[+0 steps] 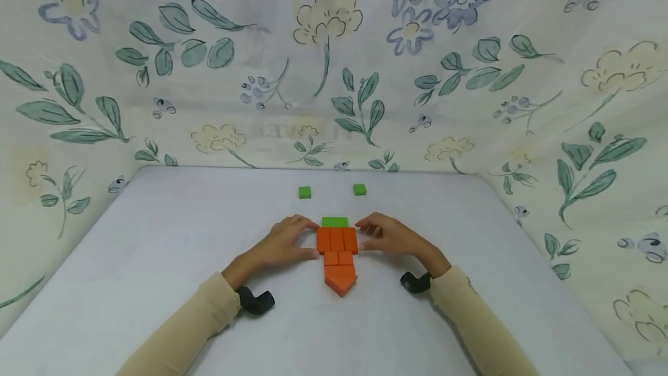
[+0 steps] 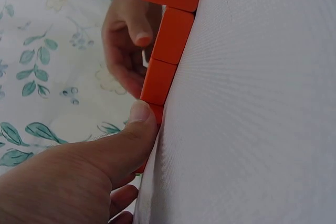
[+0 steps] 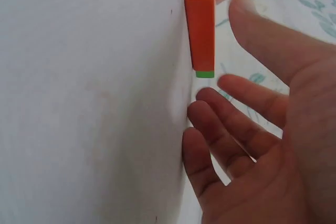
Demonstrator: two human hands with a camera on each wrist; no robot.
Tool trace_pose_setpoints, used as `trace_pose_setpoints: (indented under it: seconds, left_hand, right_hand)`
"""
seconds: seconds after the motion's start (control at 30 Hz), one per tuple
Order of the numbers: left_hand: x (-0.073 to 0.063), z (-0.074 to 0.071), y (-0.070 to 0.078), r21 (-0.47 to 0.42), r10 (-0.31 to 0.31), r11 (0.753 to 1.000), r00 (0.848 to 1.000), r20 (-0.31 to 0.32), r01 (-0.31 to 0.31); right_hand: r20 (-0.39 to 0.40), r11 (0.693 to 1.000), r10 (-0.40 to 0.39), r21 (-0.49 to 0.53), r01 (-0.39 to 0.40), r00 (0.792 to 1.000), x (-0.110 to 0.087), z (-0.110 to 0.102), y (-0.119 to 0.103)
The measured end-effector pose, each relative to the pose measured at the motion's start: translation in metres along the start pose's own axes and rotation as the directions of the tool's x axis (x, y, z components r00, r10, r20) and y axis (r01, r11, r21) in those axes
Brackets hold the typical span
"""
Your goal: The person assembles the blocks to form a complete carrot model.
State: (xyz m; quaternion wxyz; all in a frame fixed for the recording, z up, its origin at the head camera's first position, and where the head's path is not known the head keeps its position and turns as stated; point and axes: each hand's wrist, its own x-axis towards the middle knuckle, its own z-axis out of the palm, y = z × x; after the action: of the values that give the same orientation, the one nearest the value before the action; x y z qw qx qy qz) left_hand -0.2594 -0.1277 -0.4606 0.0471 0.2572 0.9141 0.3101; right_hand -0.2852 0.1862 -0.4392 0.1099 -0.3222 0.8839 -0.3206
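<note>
Several flat orange blocks (image 1: 337, 240) lie joined on the white table, three upright ones side by side. Below them sit two small orange blocks (image 1: 338, 258), then an orange piece with a pointed tip (image 1: 341, 279). A green block (image 1: 334, 222) borders the far side. At the left edge, my left hand (image 1: 286, 241) touches the outer orange block with its thumb at the near corner and its forefinger by the far corner. My right hand (image 1: 388, 235) is just off the right edge, its fingers loosely bent and apart from the blocks in the right wrist view.
Two small green blocks, one on the left (image 1: 305, 192) and one on the right (image 1: 359, 190), lie farther back on the table (image 1: 219, 202). A flowered cloth (image 1: 292, 74) hangs behind and around it. Each wrist carries a black camera mount (image 1: 257, 302).
</note>
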Motion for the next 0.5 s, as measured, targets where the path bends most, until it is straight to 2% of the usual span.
trace_pose_setpoints:
  seconds: [0.5]
  left_hand:
    - [-0.0013,0.0020,-0.0002,-0.001,0.001,1.000,1.000,-0.005,-0.001]
  right_hand:
    - [-0.006,0.999,-0.031,-0.010,0.031,0.999,0.0011,0.0038,0.0020]
